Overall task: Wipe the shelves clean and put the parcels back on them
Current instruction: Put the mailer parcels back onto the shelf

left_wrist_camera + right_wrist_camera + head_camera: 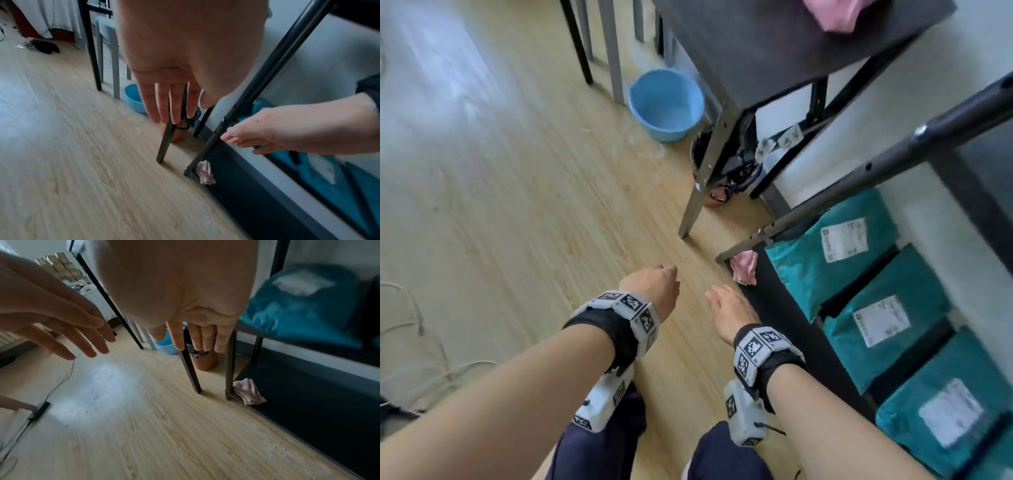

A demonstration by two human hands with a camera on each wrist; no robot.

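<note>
Both my hands hang over the wooden floor beside a black shelf rack [893, 154], and neither holds anything. My left hand [650, 284] has its fingers [170, 104] straight and pointing down. My right hand [722, 308] is open too, with loose fingers [197, 337], and it is closer to the rack's front post. A crumpled pink cloth [744, 270] lies on the near corner of the bare black bottom shelf [774, 308]. Three teal parcels [832, 246] [883, 325] [945, 411] with white labels lie in a row on the shelf above it.
A grey table [774, 51] stands next to the rack, and a second pink cloth [832, 13] lies on it. Under the table is a brown bin [722, 185] with a black bag. A blue basin [666, 104] sits on the floor beyond. Cables [414, 325] trail at the left.
</note>
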